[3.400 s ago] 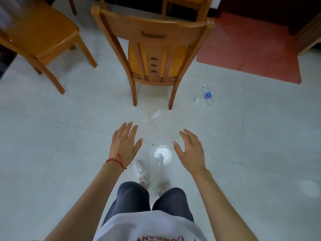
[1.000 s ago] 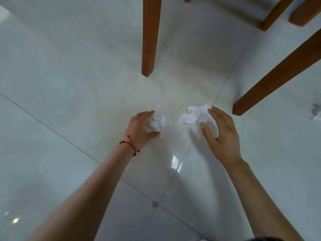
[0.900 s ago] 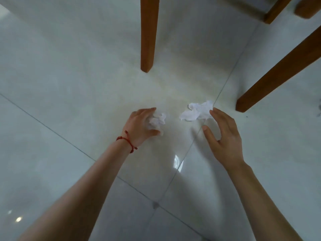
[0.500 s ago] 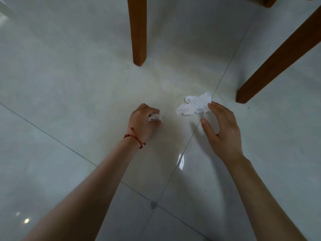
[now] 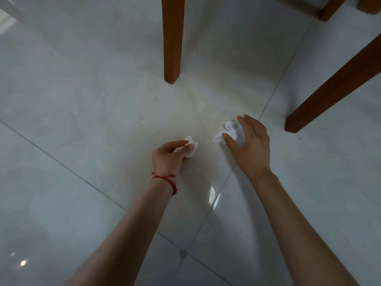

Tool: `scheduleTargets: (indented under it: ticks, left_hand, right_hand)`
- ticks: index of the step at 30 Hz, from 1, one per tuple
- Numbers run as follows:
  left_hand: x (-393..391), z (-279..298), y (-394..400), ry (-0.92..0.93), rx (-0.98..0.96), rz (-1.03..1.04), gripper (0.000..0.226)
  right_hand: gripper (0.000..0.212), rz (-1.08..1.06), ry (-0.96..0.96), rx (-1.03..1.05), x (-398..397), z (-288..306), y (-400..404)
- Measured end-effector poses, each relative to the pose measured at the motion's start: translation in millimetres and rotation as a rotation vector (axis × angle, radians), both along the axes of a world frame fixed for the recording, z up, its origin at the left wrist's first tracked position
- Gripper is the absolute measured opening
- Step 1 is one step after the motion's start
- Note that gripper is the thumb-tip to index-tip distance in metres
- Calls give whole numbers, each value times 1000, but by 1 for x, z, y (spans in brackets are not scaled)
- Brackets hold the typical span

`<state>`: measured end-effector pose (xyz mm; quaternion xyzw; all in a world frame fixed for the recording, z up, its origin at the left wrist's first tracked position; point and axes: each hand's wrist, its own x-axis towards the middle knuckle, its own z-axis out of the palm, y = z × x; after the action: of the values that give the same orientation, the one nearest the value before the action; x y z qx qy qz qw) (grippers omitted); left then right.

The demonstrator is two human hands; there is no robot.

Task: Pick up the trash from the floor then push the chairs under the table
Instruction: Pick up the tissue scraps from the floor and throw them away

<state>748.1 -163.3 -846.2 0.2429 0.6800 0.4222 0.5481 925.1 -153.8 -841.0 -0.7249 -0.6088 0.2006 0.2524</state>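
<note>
Low over the pale tiled floor, my left hand (image 5: 168,156), with a red string at the wrist, is shut on a small crumpled white tissue (image 5: 191,146) that pokes out past the fingers. To its right, my right hand (image 5: 250,147) curls around a larger crumpled white tissue (image 5: 232,132), thumb and fingers touching it on both sides. Just beyond the hands stand two brown wooden chair legs, one upright (image 5: 172,38) and one slanted (image 5: 334,85).
More wooden legs (image 5: 332,9) show at the top right corner. Grey grout lines cross the glossy tiles, and a lamp reflection (image 5: 213,195) sits between my forearms. The chair seat is out of frame above.
My left hand has closed on the small tissue and lifted it slightly. My right hand has moved onto the larger tissue and gathered it between thumb and fingers.
</note>
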Motion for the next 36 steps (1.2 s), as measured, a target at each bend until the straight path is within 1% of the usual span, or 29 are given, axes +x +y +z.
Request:
scheduleTargets:
  ticks: [1,3,4,5,8,11,13,16,18,20,23,26,29,36]
  left_hand:
    - [0,1,-1,-20,1,18,18]
    - [-2,3,-2,-44,12,30,22]
    - [-4,3,-2,-46,22,30,24]
    - [-6,3,-2,-44,30,32,26]
    - [-14,2,0,-39,42,44,25]
    - [-19,2,3,-71,58,68,26]
    - [-21,4,5,-101,69,74,27]
    - [-25,9,7,-146,46,128,20]
    - [-29,16,3,-152,13,155,15]
    - [-33,28,-4,-151,-18,162,13]
    - [-44,52,-18,-183,-67,202,9]
    - [-51,76,-29,-212,-111,236,8]
    - [-62,109,-39,-215,-132,259,17]
    - [-82,199,-54,-223,-141,306,18]
  right_hand:
    - [54,15,-27,-34,-1,-4,4]
    - [52,52,-144,-96,-5,-12,8]
    - [49,55,-176,-106,-7,-15,9]
    - [45,43,-168,-88,-9,-17,8]
    - [34,-14,-36,19,-19,-20,5]
    - [25,-55,97,57,-30,-18,3]
    - [23,-127,261,43,-37,-12,4]
    - [20,-282,537,-50,-43,3,5]
    - [14,-332,629,-127,-44,13,1]
    - [8,-360,683,-177,-45,26,-7]
    - [13,-349,753,-246,-53,49,-21]
    - [14,-293,776,-279,-60,71,-34]
    - [16,-249,779,-296,-70,106,-42]
    - [23,-191,814,-328,-94,198,-51]
